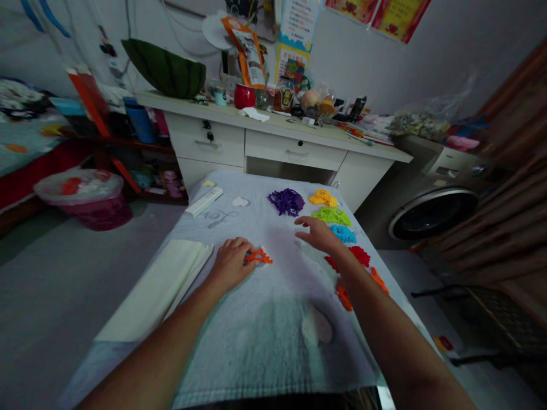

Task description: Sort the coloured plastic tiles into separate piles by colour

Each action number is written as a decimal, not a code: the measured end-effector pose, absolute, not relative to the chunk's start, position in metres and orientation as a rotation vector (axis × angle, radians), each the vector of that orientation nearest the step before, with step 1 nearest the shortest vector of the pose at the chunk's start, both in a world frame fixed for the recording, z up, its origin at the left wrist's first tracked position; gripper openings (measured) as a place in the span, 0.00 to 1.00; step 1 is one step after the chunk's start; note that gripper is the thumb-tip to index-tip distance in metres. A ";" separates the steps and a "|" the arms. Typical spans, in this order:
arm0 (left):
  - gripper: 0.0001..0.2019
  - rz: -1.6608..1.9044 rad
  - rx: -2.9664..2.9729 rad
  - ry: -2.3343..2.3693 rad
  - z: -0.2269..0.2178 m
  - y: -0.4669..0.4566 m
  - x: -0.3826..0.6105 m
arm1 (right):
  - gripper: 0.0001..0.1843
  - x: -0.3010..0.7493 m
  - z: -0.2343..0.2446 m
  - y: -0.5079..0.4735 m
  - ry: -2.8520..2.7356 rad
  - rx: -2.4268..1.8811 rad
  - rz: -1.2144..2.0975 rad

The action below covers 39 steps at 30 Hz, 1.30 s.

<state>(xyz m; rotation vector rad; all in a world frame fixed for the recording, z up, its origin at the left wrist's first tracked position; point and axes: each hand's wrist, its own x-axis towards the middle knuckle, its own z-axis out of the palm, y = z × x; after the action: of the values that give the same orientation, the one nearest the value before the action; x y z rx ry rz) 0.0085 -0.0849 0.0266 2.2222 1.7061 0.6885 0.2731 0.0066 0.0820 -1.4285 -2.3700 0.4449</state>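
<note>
My left hand (234,259) rests on the cloth-covered table (282,285), its fingers curled onto a small orange openwork piece (261,256) that sticks out past the fingertips. Over the table's right half is my right hand (315,232), thumb and fingers apart with nothing between them. A purple pile (286,201) of similar small pieces lies just beyond it. Along the right edge run a yellow pile (323,198), a green pile (332,216), a blue pile (343,233) and a red pile (360,255). More orange pieces (344,297) are partly hidden by my right forearm.
Folded white cloth (149,285) lies along the table's left side, with a long white box (204,202) beyond. Behind stands a white desk (290,151) carrying a watermelon piece (166,68) and jars. A washing machine (423,188) is to the right, a pink bin (89,205) to the left.
</note>
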 end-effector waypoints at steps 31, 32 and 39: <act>0.17 0.887 2.224 1.348 0.029 -0.089 0.013 | 0.11 0.255 0.083 -0.096 -2.347 -1.378 0.465; 0.16 0.889 2.220 1.350 0.029 -0.089 0.013 | 0.11 0.269 0.089 -0.100 -2.304 -1.414 0.475; 0.16 0.870 2.219 1.370 0.024 -0.088 0.013 | 0.09 0.370 0.103 -0.128 -1.990 -1.725 0.400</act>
<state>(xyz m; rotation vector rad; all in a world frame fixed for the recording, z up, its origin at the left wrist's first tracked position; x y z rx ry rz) 0.0129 -0.0884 0.0239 2.2194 1.3701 0.8704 0.3704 -0.1284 0.1030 -1.7253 -1.9904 0.3998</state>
